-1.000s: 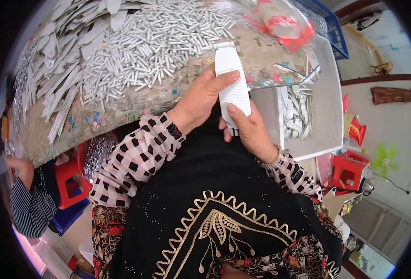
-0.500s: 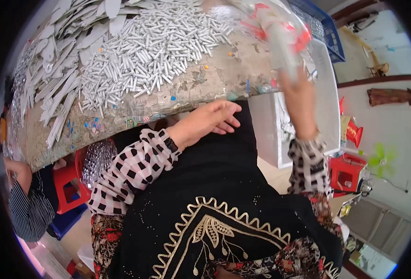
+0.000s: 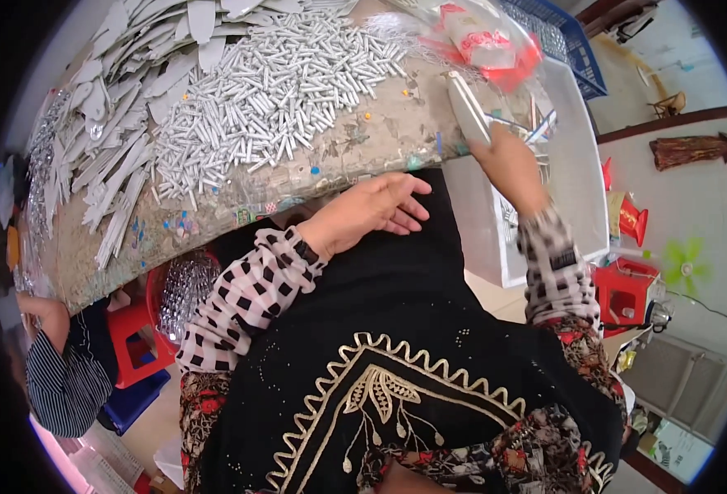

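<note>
My right hand is closed round the lower end of a flat, pale grey blade-shaped piece, tilted up over the front edge of the table. Whether it holds anything else is hidden by the fingers. With its fingers apart and nothing in it, my left hand hovers over the black apron, just in front of the table edge. A heap of short silvery-white tubes covers the middle of the worn table. Similar flat grey pieces are piled to its left.
A white bin with some pieces in it stands by the table's right end. Behind it are a red-and-clear plastic bag and a blue crate. At the left, another person's striped sleeve shows beside a red stool.
My right hand has come slightly down and left. The piece in it, blurred before, is now clear and apart from the plastic bag. The left hand has hardly moved.
</note>
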Available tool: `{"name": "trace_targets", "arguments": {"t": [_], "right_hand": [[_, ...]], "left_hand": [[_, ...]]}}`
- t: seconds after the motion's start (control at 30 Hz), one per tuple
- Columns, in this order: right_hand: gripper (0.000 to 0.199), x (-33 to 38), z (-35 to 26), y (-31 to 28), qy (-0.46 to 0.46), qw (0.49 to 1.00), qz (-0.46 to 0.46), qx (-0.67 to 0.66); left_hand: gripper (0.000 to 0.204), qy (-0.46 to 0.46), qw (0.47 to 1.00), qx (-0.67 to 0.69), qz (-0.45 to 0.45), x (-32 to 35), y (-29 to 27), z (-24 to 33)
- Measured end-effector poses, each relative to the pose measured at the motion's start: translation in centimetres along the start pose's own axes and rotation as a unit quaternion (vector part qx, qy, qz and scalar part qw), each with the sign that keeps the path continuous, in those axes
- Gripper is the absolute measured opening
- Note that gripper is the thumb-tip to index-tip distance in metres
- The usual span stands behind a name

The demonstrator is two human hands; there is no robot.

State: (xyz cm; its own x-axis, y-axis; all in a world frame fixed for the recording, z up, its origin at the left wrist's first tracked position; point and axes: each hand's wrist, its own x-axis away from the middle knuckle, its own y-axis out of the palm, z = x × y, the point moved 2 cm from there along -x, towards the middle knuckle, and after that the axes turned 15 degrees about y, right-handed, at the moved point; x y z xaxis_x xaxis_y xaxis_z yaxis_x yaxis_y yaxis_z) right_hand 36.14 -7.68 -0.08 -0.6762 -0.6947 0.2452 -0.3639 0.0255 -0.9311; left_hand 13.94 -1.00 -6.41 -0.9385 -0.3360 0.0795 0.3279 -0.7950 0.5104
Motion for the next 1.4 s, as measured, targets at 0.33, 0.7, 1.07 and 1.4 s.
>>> {"name": "trace_targets", "arguments": {"t": [0.33, 0.7, 1.07, 1.4], "right_hand": [[0.052, 8.8, -3.2, 5.1, -0.018, 0.678, -0.471, -0.565], [0.047, 9.9, -2.6, 4.8, -0.092, 0.718, -0.431, -0.538], [0.023, 4.8, 6.3, 2.6, -0.002, 0.920, 0.058, -0.387], [0.047, -7.8, 26.1, -1.6, -0.013, 0.948, 0.316, 0.045]], "left_hand": [[0.068, 0.218, 0.940, 0.251, 0.078, 0.7, -0.4, 5.4], [0.084, 0.268, 0.948, 0.168, -0.024, 2.7, 1.7, 6.5], [0.057, 0.227, 0.966, -0.063, 0.104, 7.0, -3.9, 6.9], [0.025, 0.141, 0.506, -0.642, 0.558, 32.2, -23.8, 9.5]]}}
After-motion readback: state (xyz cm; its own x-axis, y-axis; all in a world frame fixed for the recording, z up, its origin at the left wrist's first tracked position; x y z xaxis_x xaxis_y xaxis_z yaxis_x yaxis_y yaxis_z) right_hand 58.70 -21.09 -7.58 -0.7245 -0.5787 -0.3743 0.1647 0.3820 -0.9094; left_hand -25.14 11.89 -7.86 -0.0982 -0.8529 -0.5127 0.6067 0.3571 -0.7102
